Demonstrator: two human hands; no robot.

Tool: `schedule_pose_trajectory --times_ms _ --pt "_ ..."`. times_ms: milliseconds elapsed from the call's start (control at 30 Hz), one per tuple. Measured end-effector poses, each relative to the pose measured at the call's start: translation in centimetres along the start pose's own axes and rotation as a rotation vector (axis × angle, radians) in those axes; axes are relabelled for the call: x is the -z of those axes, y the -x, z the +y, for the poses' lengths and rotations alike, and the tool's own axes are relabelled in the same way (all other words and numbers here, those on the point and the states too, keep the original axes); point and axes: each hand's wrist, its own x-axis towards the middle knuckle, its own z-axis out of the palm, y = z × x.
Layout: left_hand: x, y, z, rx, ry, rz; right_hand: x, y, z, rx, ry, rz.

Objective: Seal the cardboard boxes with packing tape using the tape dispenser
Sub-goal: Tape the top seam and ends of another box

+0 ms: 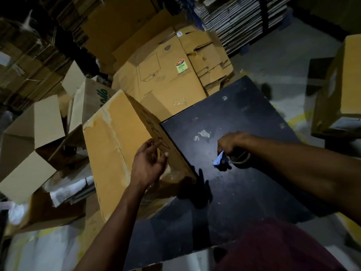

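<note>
Meanwhile, left hand (149,163) spreads loose fingers beside the cardboard box (117,145) — right hand (233,142), rightward, grips the tape dispenser (231,159).

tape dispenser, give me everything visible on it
The tape dispenser sits over the dark table, held by the right hand, whose fingers curl over its top. It has a pale blue blade guard or front plate pointing left, a dark body behind it, and a roll of clear or brownish tape on the right side. It lies apart from the box. Whether it rests on the table or hovers just above cannot be told; no loose tape strip shows.
</note>
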Motion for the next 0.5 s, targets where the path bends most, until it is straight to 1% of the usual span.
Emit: schedule_pose_trajectory --times_ms 67,100,167,200,233,267,300,333,367,400,500 --pt "-0.1 0.4 -0.6 -0.028 -0.006 -0.03 0.2 0.1 -0.4 -0.023 0.012 0.004" --pt "-0.1 0.5 -0.9 -0.035 0.009 -0.045 0.3 0.1 -0.8 -0.041 0.029 0.054" --pt "-0.1 0.7 -1.7 -0.02 0.091 -0.08 0.2 -0.3 -2.0 -0.045 0.024 0.235" --pt "-0.1 0.8 -2.0 -0.012 0.144 -0.103 0.3 -0.1 -3.2 0.025 -0.079 0.334" --pt "0.0 0.8 -2.3 -0.005 0.197 -0.125 0.2 -0.2 -4.8 0.134 -0.286 0.39" --pt "0.1 0.7 -2.6 0.002 0.242 -0.143 0.3 0.4 -6.6 0.272 -0.564 0.379" --pt "0.2 0.6 -2.9 0.006 0.272 -0.156 0.0 0.3 -8.6 0.403 -0.836 0.331" --pt "0.4 0.5 -3.0 0.008 0.28 -0.16 -0.4 -0.1 -10.5 0.487 -1.025 0.288" --pt "0.5 0.4 -3.1 0.006 0.271 -0.156 -1.1 -1.2 -12.0 0.52 -1.125 0.266" --pt "0.6 0.2 -3.2 0.002 0.257 -0.15 -2.2 -2.3 -13.2 0.509 -1.154 0.266" --pt "0.8 -0.2 -3.4 -0.005 0.223 -0.147 -5.4 -5.1 -14.3 0.47 -1.298 0.356"
